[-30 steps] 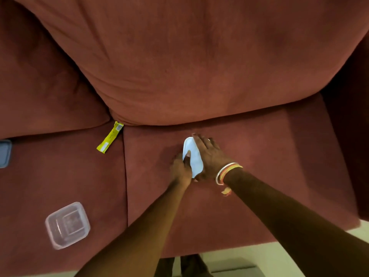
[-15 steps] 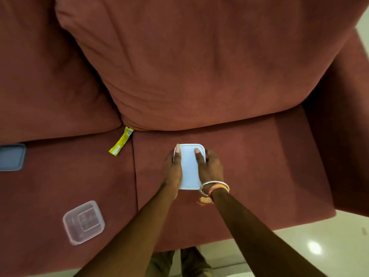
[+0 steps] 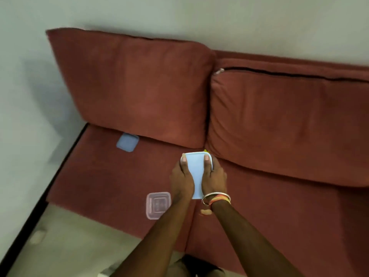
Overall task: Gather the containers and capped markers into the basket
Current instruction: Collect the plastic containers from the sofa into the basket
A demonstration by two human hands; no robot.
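Both hands hold one pale blue lidded plastic container (image 3: 196, 172) above the seat of the brick-red fabric sofa (image 3: 111, 176), roughly over the seam between the two seat cushions. Left hand (image 3: 182, 177) grips its left side, right hand (image 3: 215, 176) grips its right side. Each thumb lies flat on top. The other fingers curl round the edges and under, mostly hidden. The thumbs on top likely press the cover down so it stays closed in transit, and the two-hand hold keeps it level. Silver and orange bangles (image 3: 216, 197) sit on the right wrist.

On the seat: a clear square plastic container (image 3: 158, 205) near the front edge, just left of the left forearm; cannot tell if it has a lid. A flat blue plastic lid (image 3: 127, 142) lies far left, tucked against the foot of the left back cushion (image 3: 139, 92). It probably belongs to the clear one, judgement only. A tiny yellow sliver (image 3: 205, 150) peeks past the far edge of the held container, too small to name. The right back cushion (image 3: 289, 120) leans beside the left one, touching it.

No basket in view, and no markers I can make out. The task looks partway: one container in hand, two pieces left on the seat. The next move calls for a turn toward wherever the basket is, keeping the grip even. Main risk is the cover popping off if it's squeezed unevenly
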